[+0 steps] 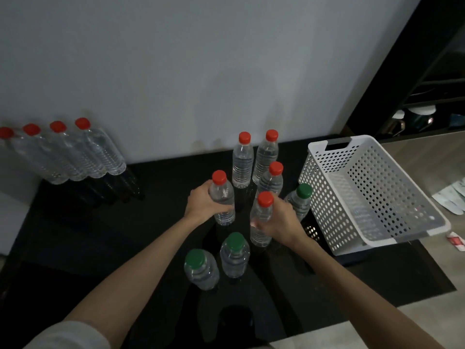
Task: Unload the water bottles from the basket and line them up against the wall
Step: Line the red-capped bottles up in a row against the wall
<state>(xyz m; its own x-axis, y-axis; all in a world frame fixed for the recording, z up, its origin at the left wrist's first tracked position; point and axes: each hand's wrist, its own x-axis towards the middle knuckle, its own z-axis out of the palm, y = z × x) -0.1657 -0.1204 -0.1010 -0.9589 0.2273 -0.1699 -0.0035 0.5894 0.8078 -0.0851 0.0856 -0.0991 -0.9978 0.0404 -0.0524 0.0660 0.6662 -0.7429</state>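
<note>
- A red-capped bottle point(222, 197) is gripped around its body by the left hand point(203, 205), with the fingers curled round the clear plastic. It is held upright above the black counter point(88, 235). Whether its base touches the surface cannot be told.
- A second red-capped bottle point(261, 220), also upright, is clasped at mid-body by the right hand point(280, 221). It is seen at four o'clock from the first, and the two bottles are kept apart.
- The white perforated basket point(327, 197) is seen on the counter at three o'clock from the right hand, its handle cut-out turned toward the wall.
- A row of four red-capped bottles point(65, 152) is lined up against the grey wall point(176, 59) at ten o'clock from the left hand, well apart from the other bottles.
- A pair of red-capped bottles point(242, 159) is stood side by side at twelve o'clock from the hands, near the foot of the wall.
- A lone red-capped bottle point(273, 180) is placed just at five o'clock from that pair.
- A green-capped bottle point(299, 200) is wedged between the right hand and the basket's near wall, just beside the basket.
- Two more green-capped bottles point(235, 255) are stood next to each other at six o'clock from the hands, between the two bare forearms.
- Pale paper packets point(450, 197) are seen on a lighter surface beyond the basket, at three o'clock.
</note>
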